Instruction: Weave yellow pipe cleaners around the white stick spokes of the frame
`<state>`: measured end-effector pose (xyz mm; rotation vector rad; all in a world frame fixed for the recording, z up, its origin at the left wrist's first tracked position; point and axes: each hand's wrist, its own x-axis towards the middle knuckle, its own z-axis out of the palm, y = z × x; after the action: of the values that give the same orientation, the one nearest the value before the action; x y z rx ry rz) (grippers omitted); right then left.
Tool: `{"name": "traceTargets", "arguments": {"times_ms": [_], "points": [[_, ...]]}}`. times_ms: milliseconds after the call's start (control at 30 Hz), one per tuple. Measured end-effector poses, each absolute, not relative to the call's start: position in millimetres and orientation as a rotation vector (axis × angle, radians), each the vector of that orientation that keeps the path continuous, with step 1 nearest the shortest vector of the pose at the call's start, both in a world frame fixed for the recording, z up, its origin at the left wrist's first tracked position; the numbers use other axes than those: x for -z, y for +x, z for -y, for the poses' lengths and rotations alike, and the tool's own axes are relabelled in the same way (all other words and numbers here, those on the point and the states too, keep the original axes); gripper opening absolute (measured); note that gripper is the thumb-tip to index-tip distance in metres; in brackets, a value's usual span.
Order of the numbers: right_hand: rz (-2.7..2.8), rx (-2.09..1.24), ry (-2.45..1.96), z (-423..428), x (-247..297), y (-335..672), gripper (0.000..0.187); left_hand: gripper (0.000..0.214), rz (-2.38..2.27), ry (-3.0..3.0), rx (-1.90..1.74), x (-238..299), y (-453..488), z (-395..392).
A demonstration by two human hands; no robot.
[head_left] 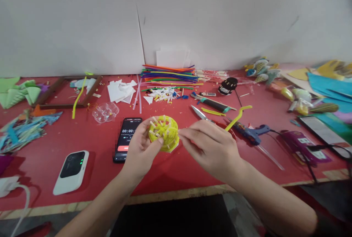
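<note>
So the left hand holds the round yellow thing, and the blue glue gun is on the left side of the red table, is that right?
No: the head view shows the blue glue gun on the right side of the red table. The left hand does hold the round yellow thing.

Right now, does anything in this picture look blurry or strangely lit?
Head view: light is soft and fairly even on the pale wall; head view: the white device casts a faint shadow on the red table; head view: the yellow piece in the left hand looks slightly soft, its fine detail lost.
</note>
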<state>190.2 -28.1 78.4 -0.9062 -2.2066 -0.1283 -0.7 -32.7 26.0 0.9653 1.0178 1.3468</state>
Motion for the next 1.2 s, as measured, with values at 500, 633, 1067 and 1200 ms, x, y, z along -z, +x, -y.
{"name": "traceTargets", "arguments": {"times_ms": [500,633,1067,1200], "points": [[1.998,-0.242,-0.942,36.1,-66.3,178.7,0.016,0.044,-1.043,1.062,-1.359,-36.1,-1.4,40.1],[1.966,-0.256,-0.948,37.2,-64.4,177.2,0.018,0.041,-1.013,1.084,-1.357,-39.7,0.2,42.2],[1.889,-0.402,-0.996,38.8,-73.7,174.3,0.014,0.04,-0.938,1.096,-1.372,-41.2,0.5,44.5],[1.881,-0.404,-0.979,39.2,-74.7,173.7,0.014,0.041,-0.942,1.148,-1.439,-39.9,2.9,46.2]]}}
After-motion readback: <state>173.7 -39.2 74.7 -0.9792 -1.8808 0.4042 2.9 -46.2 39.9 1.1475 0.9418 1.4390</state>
